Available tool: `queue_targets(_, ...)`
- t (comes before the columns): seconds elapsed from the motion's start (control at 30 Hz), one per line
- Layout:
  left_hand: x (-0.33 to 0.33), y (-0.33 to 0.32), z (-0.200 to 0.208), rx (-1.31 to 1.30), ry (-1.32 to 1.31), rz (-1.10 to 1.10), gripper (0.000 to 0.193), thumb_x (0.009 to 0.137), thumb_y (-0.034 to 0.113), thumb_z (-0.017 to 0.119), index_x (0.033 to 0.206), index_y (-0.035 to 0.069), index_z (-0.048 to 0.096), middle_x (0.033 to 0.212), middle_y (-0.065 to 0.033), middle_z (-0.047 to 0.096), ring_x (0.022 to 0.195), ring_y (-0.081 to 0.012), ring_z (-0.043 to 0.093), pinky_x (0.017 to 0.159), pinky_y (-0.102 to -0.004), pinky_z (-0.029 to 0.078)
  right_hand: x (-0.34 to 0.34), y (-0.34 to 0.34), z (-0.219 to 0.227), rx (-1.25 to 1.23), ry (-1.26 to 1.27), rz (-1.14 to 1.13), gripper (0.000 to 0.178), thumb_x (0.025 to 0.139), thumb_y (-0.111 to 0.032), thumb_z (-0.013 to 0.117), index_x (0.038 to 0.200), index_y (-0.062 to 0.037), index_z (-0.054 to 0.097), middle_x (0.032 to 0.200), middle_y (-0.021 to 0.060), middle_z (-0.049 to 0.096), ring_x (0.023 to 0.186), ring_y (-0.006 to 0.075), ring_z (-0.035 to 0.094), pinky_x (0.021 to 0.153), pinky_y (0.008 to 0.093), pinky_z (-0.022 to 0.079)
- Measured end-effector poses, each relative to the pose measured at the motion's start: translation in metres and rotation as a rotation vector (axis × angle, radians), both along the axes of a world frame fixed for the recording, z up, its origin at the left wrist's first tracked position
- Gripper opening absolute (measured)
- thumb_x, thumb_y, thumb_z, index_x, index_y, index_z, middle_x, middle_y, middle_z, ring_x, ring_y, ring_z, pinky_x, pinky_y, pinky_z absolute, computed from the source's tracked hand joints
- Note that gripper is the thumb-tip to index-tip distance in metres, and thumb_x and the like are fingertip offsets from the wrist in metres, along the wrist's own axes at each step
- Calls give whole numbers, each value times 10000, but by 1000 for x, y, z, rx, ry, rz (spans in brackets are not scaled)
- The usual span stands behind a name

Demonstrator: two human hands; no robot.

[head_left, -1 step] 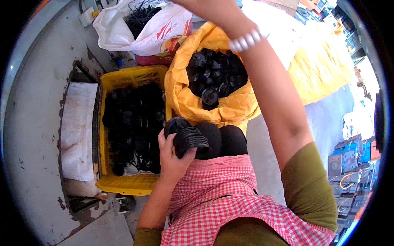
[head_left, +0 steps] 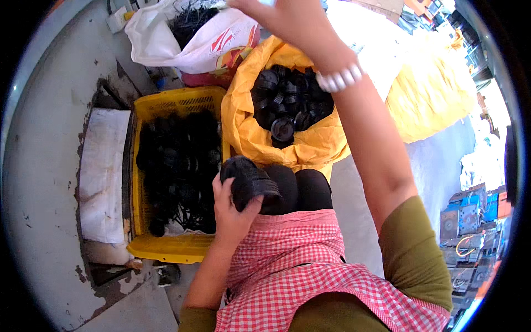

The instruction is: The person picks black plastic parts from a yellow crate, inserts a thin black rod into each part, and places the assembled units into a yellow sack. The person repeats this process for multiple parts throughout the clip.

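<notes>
My left hand [head_left: 231, 220] grips a black ribbed plastic part [head_left: 249, 185] above my lap, thumb on its near side and fingers round the left. It looks round and cap-like; whether it is one piece or several nested together I cannot tell. My right hand [head_left: 296, 25] is raised at the top edge, beyond the orange bag [head_left: 287, 155]. Its thumb stretches out to the left, and the other fingers are partly cut off; nothing is seen in it. Black round caps [head_left: 282, 130] fill the orange bag. More black parts [head_left: 182, 166] lie in a yellow crate [head_left: 166, 250] at my left.
A white sack [head_left: 204, 52] with thin black plastic strips [head_left: 191, 23] stands behind the crate. Another yellow-orange bag [head_left: 431, 94] is at the far right. A grey metal panel [head_left: 44, 166] runs along the left. Blue and grey metal blocks [head_left: 470, 216] are stacked at the right.
My right hand has come slightly down and toward me, so more of it shows. The black part in my left hand has turned a little.
</notes>
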State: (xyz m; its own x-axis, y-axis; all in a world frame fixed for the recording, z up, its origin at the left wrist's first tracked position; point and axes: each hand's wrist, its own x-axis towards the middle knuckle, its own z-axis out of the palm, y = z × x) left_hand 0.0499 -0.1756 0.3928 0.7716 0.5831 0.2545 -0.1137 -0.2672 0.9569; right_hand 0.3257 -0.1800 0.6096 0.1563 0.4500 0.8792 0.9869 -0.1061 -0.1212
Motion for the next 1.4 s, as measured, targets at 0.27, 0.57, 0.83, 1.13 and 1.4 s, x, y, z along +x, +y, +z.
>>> queue_targets(0.27, 185, -14, 14, -777, -300, -53, 752, 736, 217, 802, 1340, -13, 417, 1273, -183, 479, 1160, -271, 493, 1011, -360, 395, -79, -142, -107, 114, 542, -10, 218, 952, 27, 508, 1164, 21, 557, 1222, 157, 592, 1052, 203, 618, 878, 303, 524)
queue_targets(0.57, 85, 15, -79, -598, 43, 237, 359, 864, 166, 651, 1139, -42, 555, 1019, -103, 621, 964, -185, 585, 896, -305, 458, -145, -256, -200, -198, 1052, -248, 164, 968, -8, 498, 1115, -2, 569, 1010, 106, 654, 767, 126, 617, 693, 259, 507)
queue_targets(0.83, -64, 99, -322, -901, 757, 585, 694, 782, 360, 741, 1334, 36, 473, 1270, -149, 554, 1130, -297, 537, 966, -440, 421, -195, -239, -255, -256, 1391, -237, 143, 962, -7, 512, 1090, -9, 576, 979, 104, 658, 706, 108, 612, 659, 223, 513)
queue_targets(1.13, -68, 120, -363, -1070, 636, 515, 1104, 666, 304, 871, 1488, 15, 194, 1527, -116, 294, 1356, -310, 331, 1124, -448, 258, -192, -239, -261, -263, 1409, -262, 146, 956, 3, 514, 1086, -5, 579, 934, 90, 660, 678, 92, 597, 630, 216, 501)
queue_targets(1.4, -43, 103, -365, -1240, 743, 359, 999, 699, 423, 828, 1457, 16, 320, 1498, -137, 346, 1339, -320, 347, 1097, -473, 264, -194, -234, -270, -384, 1281, -297, 137, 949, -9, 529, 1072, -1, 590, 914, 69, 659, 691, 73, 581, 620, 211, 487)
